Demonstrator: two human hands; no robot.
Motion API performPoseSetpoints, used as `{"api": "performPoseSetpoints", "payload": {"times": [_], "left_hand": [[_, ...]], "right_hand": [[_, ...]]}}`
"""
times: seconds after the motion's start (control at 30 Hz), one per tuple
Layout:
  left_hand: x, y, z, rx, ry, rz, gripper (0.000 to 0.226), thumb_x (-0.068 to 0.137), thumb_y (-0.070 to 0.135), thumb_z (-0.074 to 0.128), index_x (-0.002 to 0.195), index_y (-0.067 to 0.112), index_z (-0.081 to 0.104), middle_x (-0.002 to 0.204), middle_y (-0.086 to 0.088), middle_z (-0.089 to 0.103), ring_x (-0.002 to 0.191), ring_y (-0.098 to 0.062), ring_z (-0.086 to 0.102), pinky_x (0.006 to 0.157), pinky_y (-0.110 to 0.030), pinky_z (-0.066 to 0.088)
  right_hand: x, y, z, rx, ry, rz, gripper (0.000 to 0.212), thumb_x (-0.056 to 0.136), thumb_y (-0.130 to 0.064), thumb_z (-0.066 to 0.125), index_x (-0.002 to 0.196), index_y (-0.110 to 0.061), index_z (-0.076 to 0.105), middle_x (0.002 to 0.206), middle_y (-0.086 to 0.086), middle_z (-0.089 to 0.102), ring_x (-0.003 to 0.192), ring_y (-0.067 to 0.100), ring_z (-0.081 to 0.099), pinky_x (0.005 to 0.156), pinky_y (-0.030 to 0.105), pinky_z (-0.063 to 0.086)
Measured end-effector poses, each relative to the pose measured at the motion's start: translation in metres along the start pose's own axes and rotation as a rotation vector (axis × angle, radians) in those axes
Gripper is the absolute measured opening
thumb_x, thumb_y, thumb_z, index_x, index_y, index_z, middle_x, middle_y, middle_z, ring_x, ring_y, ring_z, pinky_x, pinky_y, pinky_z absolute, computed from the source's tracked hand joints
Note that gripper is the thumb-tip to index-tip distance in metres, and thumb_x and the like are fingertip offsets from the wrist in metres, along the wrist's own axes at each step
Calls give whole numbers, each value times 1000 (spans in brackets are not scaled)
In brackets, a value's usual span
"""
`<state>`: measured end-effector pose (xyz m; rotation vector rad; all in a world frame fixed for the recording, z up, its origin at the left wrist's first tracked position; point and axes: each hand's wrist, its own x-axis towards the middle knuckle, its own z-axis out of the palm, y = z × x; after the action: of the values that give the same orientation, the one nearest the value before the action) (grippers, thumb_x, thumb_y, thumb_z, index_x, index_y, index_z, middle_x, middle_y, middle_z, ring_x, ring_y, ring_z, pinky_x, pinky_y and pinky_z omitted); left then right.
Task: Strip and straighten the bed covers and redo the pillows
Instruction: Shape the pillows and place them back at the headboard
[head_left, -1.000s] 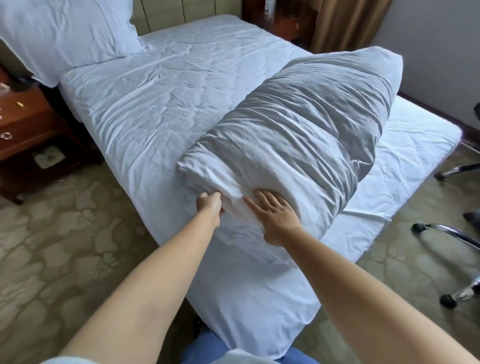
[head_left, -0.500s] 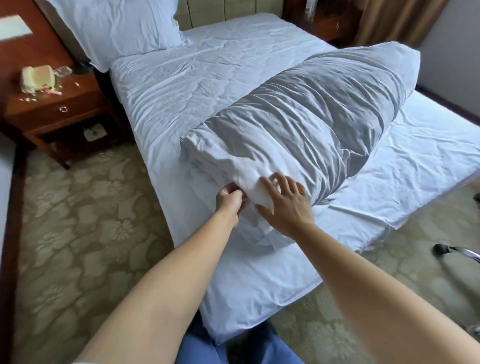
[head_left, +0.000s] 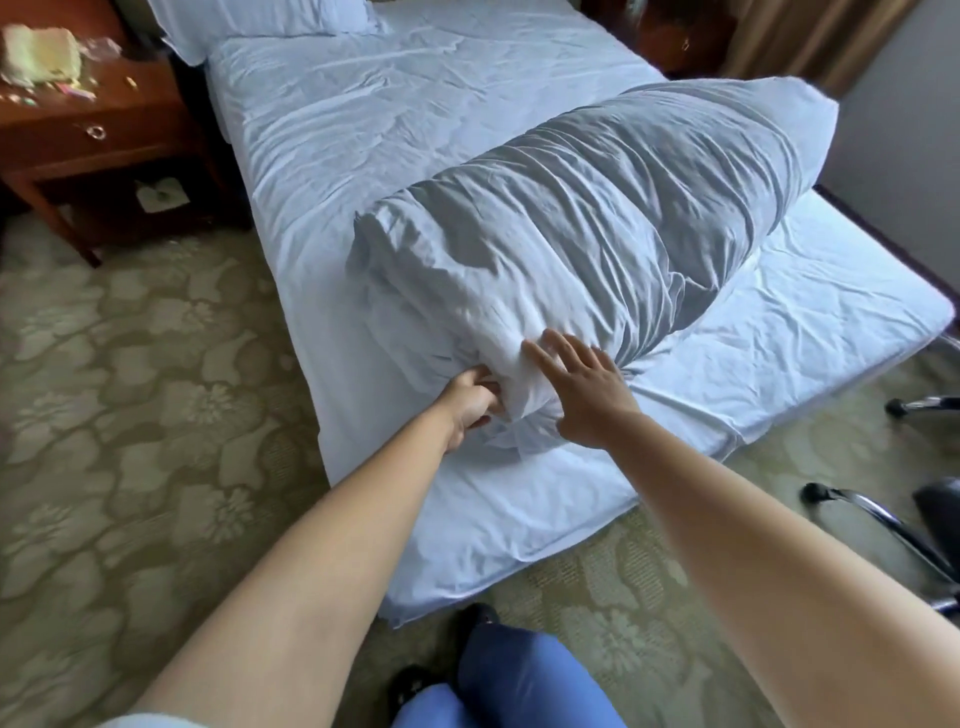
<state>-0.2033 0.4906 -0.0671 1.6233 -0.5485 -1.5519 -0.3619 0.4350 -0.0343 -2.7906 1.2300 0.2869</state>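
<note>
A bulky folded duvet (head_left: 597, 218), grey and white, lies across the foot half of the bed (head_left: 374, 119), which is covered by a white sheet. My left hand (head_left: 470, 402) grips the duvet's near white corner, fingers curled into the fabric. My right hand (head_left: 582, 389) is beside it with straight, spread fingers against the duvet's near end. A white pillow (head_left: 249, 15) lies at the head of the bed, top left.
A wooden nightstand (head_left: 98, 140) with small items on top stands left of the bed. Office chair legs on castors (head_left: 883, 525) are at the right. Patterned carpet (head_left: 130, 415) lies left of the bed. My blue trouser legs (head_left: 519, 680) are at the bed's corner.
The view has shifted right and closer to the bed's foot. My right hand has lifted slightly and spread its fingers; my left hand keeps its grip on the duvet corner, now pulled lower.
</note>
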Motion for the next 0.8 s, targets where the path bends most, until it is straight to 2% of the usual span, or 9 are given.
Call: {"api": "performPoseSetpoints", "payload": {"times": [0.1,0.2,0.27,0.33,0.4,0.47,0.53,0.67,0.8], "left_hand": [[-5,5,13,8,18,108,65,72,-14,49,122,27,56,95,1,61,83,-15,53,69,-26,43],[-12,27,29,-81,12,122,47,68,-10,47,98,23,61,64,1,52,51,-12,44,56,-23,32],[-15,51,37,-165,-20,115,39,61,-6,45,87,19,59,55,-1,42,43,-12,33,57,-24,28],[-14,70,44,-176,-15,134,45,67,-10,41,93,22,58,63,0,45,53,-12,39,61,-26,37],[-10,74,50,-173,29,151,63,73,-19,38,111,30,51,89,1,54,77,-15,47,64,-27,42],[-5,67,60,-98,80,158,74,76,-19,51,128,32,43,116,0,52,96,-19,48,68,-28,46],[-1,56,71,-16,193,118,76,75,-11,68,137,24,39,123,-1,52,100,-16,51,70,-26,49],[-8,71,91,-48,440,192,59,75,14,79,128,15,52,122,1,60,103,-15,59,52,-17,50],[-34,132,103,-256,555,343,30,78,12,77,100,18,59,95,3,65,86,-12,61,45,-17,46]], "right_hand": [[-5,12,-2,-50,13,41,106,77,-19,70,152,-31,-4,160,1,-3,147,22,2,119,36,9],[-2,24,-2,-23,29,61,114,77,-31,75,151,-32,-12,161,4,-8,148,24,-1,120,38,7],[11,36,-7,14,74,72,118,75,-41,76,150,-31,-15,160,7,-9,148,24,-3,120,40,4],[29,52,-14,23,131,71,120,74,-46,75,150,-32,-16,161,8,-6,148,25,-3,120,43,2],[47,66,-17,28,136,51,119,74,-48,74,150,-31,-16,161,8,-4,148,26,-1,120,44,1],[60,76,-13,4,103,21,120,74,-49,73,150,-30,-18,160,8,-4,148,27,-1,119,44,1],[66,80,-2,-41,70,-39,113,80,-42,69,150,-28,-18,159,11,0,147,29,4,119,45,5],[73,89,-13,-26,216,-170,71,86,-11,52,149,-11,19,130,16,47,118,34,49,98,43,38],[79,100,-80,211,543,-212,32,86,-4,48,118,-3,51,103,20,61,93,40,60,80,44,43]]}}
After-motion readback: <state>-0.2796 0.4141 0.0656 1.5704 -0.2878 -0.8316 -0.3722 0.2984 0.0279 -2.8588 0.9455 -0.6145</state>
